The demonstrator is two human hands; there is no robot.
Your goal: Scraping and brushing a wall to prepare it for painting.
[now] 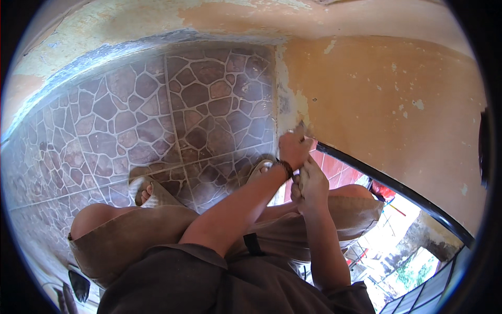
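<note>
My left hand (294, 148), with a dark bracelet (285, 168) at its wrist, is closed near the lower corner of the orange wall (376, 104). Just below it, my right hand (314, 183) is closed too. Both grip what looks like a scraper (300, 126); only its small greyish tip shows beyond the left hand, at the wall's peeling edge. Fingers hide the handle. Around the tip, a strip of bare pale plaster (286, 107) runs up the edge where the paint has come off.
Stone-patterned floor tiles (209, 99) lie ahead and to the left, under my sandalled feet (146, 192). A black rail (397, 191) borders the orange wall on the right. Beyond it are a red bag (384, 189) and a bright opening. Another flaking wall (130, 26) curves along the far side.
</note>
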